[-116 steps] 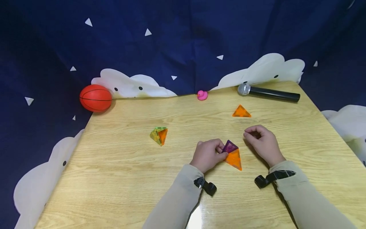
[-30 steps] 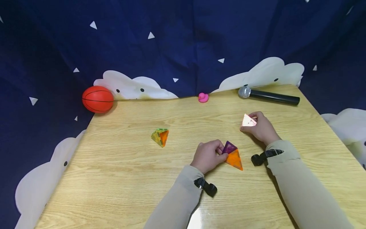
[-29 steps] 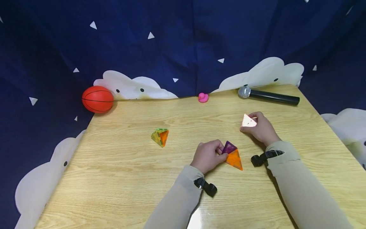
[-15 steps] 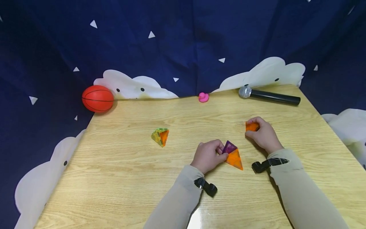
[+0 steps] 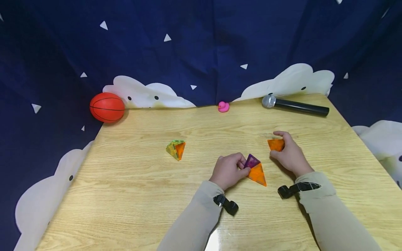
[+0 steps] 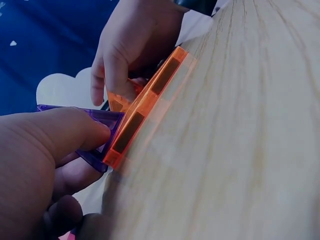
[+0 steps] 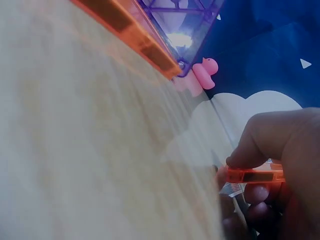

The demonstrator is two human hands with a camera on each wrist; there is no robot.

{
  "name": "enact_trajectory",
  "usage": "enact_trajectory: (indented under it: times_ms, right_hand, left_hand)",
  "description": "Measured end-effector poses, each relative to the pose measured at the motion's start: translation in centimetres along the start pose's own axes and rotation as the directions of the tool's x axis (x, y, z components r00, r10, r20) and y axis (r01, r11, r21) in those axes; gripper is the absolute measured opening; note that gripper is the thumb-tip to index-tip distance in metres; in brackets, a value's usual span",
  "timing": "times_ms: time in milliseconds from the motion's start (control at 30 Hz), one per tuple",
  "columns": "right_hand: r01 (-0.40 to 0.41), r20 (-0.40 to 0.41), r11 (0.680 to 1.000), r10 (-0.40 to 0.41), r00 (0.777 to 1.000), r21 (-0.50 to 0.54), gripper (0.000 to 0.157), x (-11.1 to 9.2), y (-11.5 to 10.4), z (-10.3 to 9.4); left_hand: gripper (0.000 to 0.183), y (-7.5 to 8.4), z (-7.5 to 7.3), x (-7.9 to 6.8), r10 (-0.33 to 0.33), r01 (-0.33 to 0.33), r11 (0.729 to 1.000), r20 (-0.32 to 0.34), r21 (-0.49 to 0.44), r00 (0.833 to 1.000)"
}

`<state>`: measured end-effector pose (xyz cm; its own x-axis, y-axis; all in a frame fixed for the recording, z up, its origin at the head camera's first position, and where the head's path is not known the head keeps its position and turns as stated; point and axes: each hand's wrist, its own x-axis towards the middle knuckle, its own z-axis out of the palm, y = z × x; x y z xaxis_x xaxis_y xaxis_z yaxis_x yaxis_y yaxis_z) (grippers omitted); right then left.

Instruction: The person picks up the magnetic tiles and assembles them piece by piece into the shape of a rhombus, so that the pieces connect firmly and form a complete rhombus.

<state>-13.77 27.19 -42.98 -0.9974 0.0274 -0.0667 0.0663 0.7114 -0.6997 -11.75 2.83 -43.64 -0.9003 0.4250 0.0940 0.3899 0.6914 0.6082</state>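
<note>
In the head view, my left hand point(image 5: 229, 170) pinches a purple magnetic tile point(image 5: 252, 161), a translucent triangle tilted up from the table. Against its lower edge lies a larger orange triangular tile point(image 5: 258, 174). The left wrist view shows the thumb pressed on the purple tile point(image 6: 102, 117), which meets the orange tile point(image 6: 145, 107) edge to edge. To the right, my right hand point(image 5: 290, 155) holds a second orange triangular tile point(image 5: 276, 144), apart from the other two. Thumb and fingers grip this tile point(image 7: 255, 175) in the right wrist view.
A yellow, green and orange tile pyramid point(image 5: 176, 150) stands left of the hands on the wooden table point(image 5: 125, 195). Along the back are a red toy basketball point(image 5: 107, 107), a pink rubber duck point(image 5: 223, 106) and a black microphone point(image 5: 295, 105). A dark blue curtain point(image 5: 188, 45) hangs behind.
The right hand, empty at first, has picked up the orange tile from the back of the table and brought it nearer, turning it. My left hand stays in place with the purple tile.
</note>
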Motion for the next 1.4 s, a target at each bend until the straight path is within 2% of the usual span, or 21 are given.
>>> enact_trajectory:
  times_ms: [600,967,1400]
  right_hand:
    - [0.037,0.019,0.999,-0.036,0.999,-0.033,0.067,-2.8,-0.6,0.7]
    - [0.083,0.045,0.997,-0.083,0.996,0.002,0.064,-4.1,-1.1,1.3]
    - [0.099,0.055,0.995,-0.098,0.994,-0.019,0.063,-5.5,-1.8,1.7]
  left_hand:
    - [0.019,0.1,-0.2,0.0,-0.009,0.009,1.000,0.004,-0.004,1.000]
    - [0.018,0.1,-0.1,0.1,-0.010,0.010,1.000,0.006,-0.009,1.000]
    - [0.018,0.1,-0.2,0.1,-0.002,0.002,1.000,0.006,-0.005,1.000]
